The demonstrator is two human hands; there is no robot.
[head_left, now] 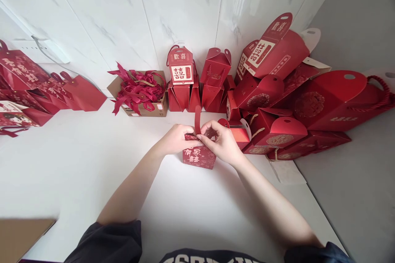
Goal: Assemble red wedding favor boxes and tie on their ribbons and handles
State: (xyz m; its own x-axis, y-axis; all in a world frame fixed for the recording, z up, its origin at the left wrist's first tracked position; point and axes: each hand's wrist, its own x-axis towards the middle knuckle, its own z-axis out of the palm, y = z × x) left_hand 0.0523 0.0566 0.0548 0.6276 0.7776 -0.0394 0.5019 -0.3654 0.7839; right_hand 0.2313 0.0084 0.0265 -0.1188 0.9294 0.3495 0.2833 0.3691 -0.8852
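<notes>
A small red gift box (199, 158) with white Chinese lettering stands on the white table in front of me. At its top edge, my left hand (176, 139) grips the left side, thumb along the front. My right hand (219, 141) is closed at the right of the same top edge, thumb and fingers pinched near the base of a red strap (197, 120). The strap sticks up between both hands. Fingers partly cover the box top, so how the strap is joined to it is hidden.
A cardboard box (160, 109) heaped with red ribbons (140, 90) stands by the tiled wall. Red gift boxes (182, 70) line the back, with a larger pile (271, 94) at right and more boxes (83, 92) at left. A brown cardboard piece (23, 236) lies at lower left.
</notes>
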